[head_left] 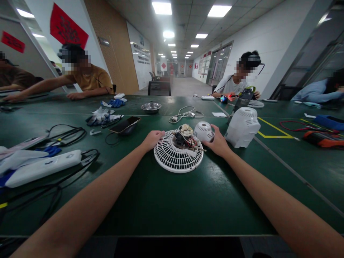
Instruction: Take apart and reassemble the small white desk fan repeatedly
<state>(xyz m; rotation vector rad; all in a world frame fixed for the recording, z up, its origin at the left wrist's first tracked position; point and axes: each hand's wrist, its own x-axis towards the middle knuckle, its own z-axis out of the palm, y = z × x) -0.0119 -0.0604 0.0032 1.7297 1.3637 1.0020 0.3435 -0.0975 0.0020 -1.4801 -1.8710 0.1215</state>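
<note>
A round white fan grille [177, 163] lies flat on the green table, with an exposed motor [185, 134] and loose wires on its middle. My left hand [152, 141] is closed at the grille's left rim, its fingertips at the edge. My right hand [219, 143] grips a white vented motor cover [204, 132], thumb in front and fingers round its right side. The cover is just right of the motor, above the grille's right edge. Further right a white plastic housing [243, 127] stands upright on the table.
Left lie a phone [125, 124], gloves [103, 117], a white power strip [45, 167] and black cables. A metal bowl [151, 107] and a white cable [185, 115] are beyond the grille. At right are yellow tape [276, 137] and an orange-black meter [322, 139]. Several people sit around the table.
</note>
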